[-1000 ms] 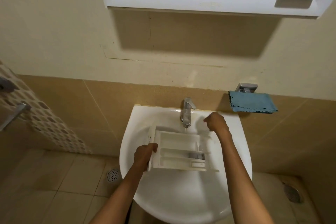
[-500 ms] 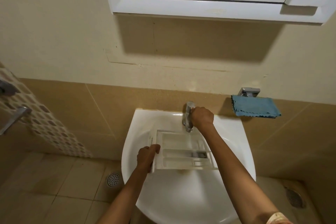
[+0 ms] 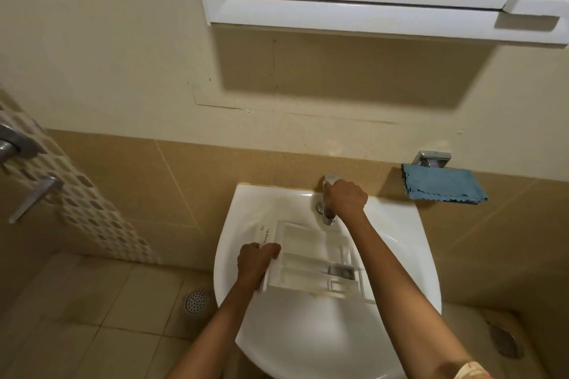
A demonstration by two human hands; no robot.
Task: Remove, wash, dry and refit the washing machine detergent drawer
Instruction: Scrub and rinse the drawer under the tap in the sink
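Note:
The white detergent drawer (image 3: 311,261) lies in the white wash basin (image 3: 397,243), its open compartments facing up under the tap. My left hand (image 3: 255,264) grips the drawer's front panel at its left end. My right hand (image 3: 346,197) is curled round the top of the chrome tap (image 3: 327,215) at the back of the basin. No water stream is plainly visible. A blue cloth (image 3: 443,186) hangs on a chrome wall holder to the right of the basin.
A white-framed mirror cabinet (image 3: 369,12) juts out from the wall above the basin. A door with a metal handle (image 3: 34,197) stands at the left. Floor drains (image 3: 197,301) lie on the tiled floor on both sides below the basin.
My right hand moved from the basin's right rim to the tap and took hold of its top. My left hand kept its grip on the drawer, which shifted slightly.

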